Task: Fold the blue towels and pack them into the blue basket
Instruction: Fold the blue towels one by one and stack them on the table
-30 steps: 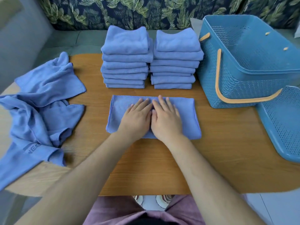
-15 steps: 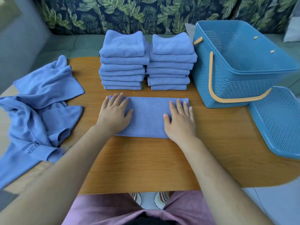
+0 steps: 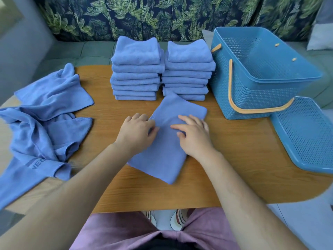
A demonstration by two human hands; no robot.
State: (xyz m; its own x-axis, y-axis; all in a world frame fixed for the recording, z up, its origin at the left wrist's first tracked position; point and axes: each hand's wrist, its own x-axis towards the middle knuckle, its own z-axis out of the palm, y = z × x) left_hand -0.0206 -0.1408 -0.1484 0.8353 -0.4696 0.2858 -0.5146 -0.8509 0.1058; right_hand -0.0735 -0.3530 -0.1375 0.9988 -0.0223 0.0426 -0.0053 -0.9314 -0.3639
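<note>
A folded blue towel (image 3: 167, 150) lay slantwise on the counter (image 3: 234, 150), its far corner just before the right stack (image 3: 187, 71) of folded towels, beside the left stack (image 3: 136, 69). Crumpled unfolded towels (image 3: 45, 114) sprawled at the left edge. The perforated blue basket (image 3: 255, 74) stood upright on the right, its orange handle swung down.

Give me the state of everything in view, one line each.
Towel: folded, lying slantwise under both hands.
Left hand: fingers curled on the towel's edge.
Right hand: fingers relaxed, resting on the towel.
Left stack: folded.
Right stack: folded.
Loose towels: unfolded, heaped.
Basket: no towels seen inside, handle down.
Lid: off, beside the basket.
</note>
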